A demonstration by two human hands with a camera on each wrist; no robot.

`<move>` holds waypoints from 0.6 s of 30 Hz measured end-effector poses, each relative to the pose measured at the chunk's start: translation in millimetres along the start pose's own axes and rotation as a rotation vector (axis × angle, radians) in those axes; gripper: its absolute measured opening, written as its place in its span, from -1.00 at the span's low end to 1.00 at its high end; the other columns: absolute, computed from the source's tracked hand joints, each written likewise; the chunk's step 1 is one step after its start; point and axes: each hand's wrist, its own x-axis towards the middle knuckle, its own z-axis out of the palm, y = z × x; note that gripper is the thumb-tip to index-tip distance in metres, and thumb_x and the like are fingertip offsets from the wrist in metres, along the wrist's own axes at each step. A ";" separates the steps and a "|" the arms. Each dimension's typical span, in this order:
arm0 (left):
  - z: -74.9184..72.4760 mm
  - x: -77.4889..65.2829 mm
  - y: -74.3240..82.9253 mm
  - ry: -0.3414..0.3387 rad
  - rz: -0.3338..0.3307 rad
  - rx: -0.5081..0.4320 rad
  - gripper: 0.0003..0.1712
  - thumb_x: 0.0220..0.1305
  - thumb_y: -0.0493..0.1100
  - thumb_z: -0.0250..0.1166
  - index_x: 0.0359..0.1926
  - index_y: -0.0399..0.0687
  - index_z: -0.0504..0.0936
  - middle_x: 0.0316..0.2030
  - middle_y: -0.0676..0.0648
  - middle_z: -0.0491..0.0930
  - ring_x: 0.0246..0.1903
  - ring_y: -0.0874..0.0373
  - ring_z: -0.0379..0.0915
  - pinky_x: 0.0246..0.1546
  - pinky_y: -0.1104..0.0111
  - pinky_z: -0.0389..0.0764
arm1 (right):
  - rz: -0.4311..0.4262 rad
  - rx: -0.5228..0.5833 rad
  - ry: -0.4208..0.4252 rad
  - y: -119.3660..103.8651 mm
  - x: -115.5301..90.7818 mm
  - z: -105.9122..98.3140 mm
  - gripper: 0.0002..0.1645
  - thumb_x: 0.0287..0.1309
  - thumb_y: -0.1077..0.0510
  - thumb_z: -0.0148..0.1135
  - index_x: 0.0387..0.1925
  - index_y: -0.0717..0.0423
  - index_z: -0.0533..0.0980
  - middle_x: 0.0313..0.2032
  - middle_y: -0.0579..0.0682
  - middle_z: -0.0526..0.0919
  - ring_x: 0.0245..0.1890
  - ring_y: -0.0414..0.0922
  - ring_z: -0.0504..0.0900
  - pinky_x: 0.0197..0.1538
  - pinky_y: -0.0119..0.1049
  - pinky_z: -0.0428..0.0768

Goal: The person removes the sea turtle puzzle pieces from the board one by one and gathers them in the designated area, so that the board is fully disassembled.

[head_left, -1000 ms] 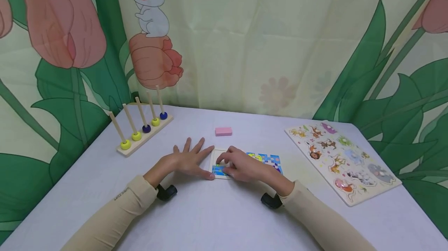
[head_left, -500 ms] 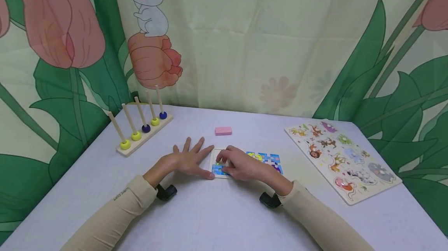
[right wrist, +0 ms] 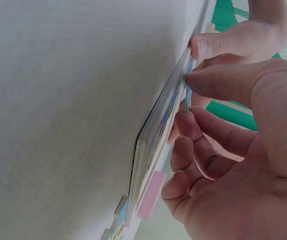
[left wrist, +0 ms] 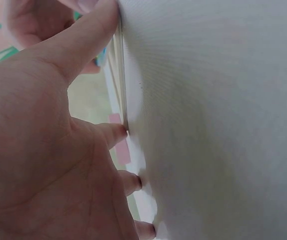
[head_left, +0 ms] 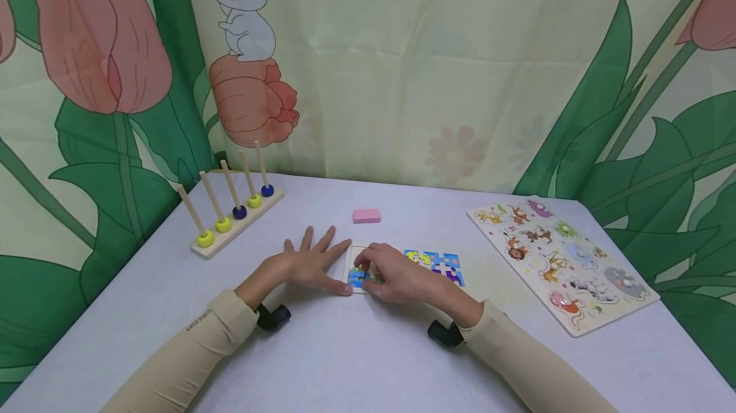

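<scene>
In the head view, my left hand (head_left: 310, 266) lies with fingers spread at the left side of a small light wooden jigsaw tray (head_left: 347, 264). Its thumb and index fingertip touch the tray's edge, as the left wrist view also shows. Over the tray, my right hand (head_left: 399, 273) pinches a blue jigsaw piece (right wrist: 188, 95) between thumb and index finger; its other fingers are curled. Blue picture pieces (head_left: 355, 279) fill the tray's near-left part. The right hand hides much of the tray. Loose-looking blue, yellow and purple jigsaw pieces (head_left: 452, 262) lie just right of it.
A pink block (head_left: 366, 216) sits beyond the tray. At the back left stands a wooden peg rack (head_left: 236, 224) with yellow and blue beads. A large animal puzzle board (head_left: 537, 279) lies at the right. A printed curtain (head_left: 368, 68) hangs behind the table.
My right hand's fingers have shifted slightly over the tray, and more coloured picture shows beneath them. The left hand stays in place at the tray's edge.
</scene>
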 end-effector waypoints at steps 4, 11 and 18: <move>0.7 0.4 -0.8 0.010 0.005 -0.004 0.28 0.14 0.66 0.27 0.72 0.46 -0.11 0.74 -0.07 -0.50 0.65 -0.46 -0.73 0.43 -0.64 -0.39 | 0.020 -0.011 -0.005 -0.9 0.7 0.3 -0.51 0.29 0.14 0.46 0.22 0.06 0.58 -0.03 -0.08 0.65 -0.04 -0.15 0.54 0.10 -0.23 0.65; -1.8 -4.3 0.9 0.003 0.011 -0.004 0.29 0.14 0.68 0.24 0.72 0.44 -0.13 0.74 -0.08 -0.51 0.65 -0.46 -0.73 0.43 -0.63 -0.39 | 0.025 -0.023 0.002 -1.4 0.8 -0.6 -0.51 0.28 0.12 0.49 0.21 0.06 0.60 -0.03 -0.07 0.66 -0.06 -0.17 0.54 0.07 -0.25 0.65; -0.4 -0.2 -0.6 -0.007 0.006 0.006 0.33 0.10 0.73 0.22 0.72 0.45 -0.14 0.73 -0.08 -0.53 0.65 -0.46 -0.75 0.43 -0.63 -0.40 | 0.035 -0.005 0.006 -0.2 -0.3 -1.0 -0.51 0.28 0.11 0.50 0.20 0.06 0.60 -0.06 -0.08 0.66 -0.14 -0.20 0.54 0.00 -0.31 0.64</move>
